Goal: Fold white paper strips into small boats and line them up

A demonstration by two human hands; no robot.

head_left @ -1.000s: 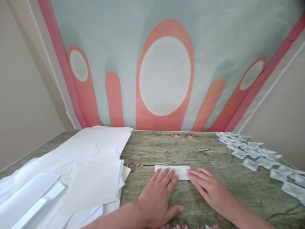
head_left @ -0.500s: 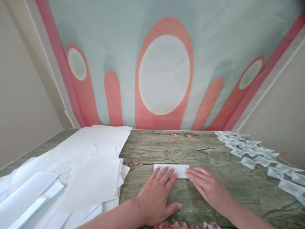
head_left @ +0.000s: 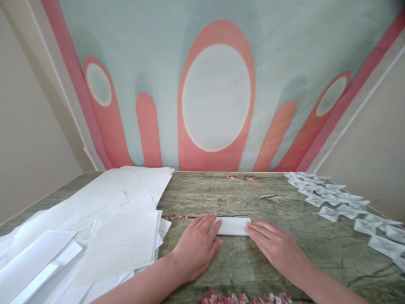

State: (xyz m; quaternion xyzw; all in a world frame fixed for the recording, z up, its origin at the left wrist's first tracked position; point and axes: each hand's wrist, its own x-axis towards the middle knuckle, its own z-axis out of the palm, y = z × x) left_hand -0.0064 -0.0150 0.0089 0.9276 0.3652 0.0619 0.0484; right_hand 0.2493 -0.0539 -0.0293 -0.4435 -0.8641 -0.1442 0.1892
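Observation:
A folded strip of white paper (head_left: 233, 226) lies flat on the table in front of me. My left hand (head_left: 198, 242) rests palm down over the strip's left end, fingers stretched out and thumb apart. At the right end, the fingertips of my right hand (head_left: 274, 242) touch the paper. Those fingers are straight and held close together, and the right thumb is hidden beneath them. Neither hand grips the strip; both lie against it.
Loose white sheets (head_left: 123, 245), some with written lines, are heaped at the left. Several small folded paper pieces (head_left: 338, 196) stand in rows along the right edge. The wood-patterned table (head_left: 202, 194) has pink flower prints and meets a coral and grey-green wall hanging (head_left: 218, 160).
My left hand has slid left along the strip, from near its middle to its left end, baring more paper. My right hand has stayed at the right end.

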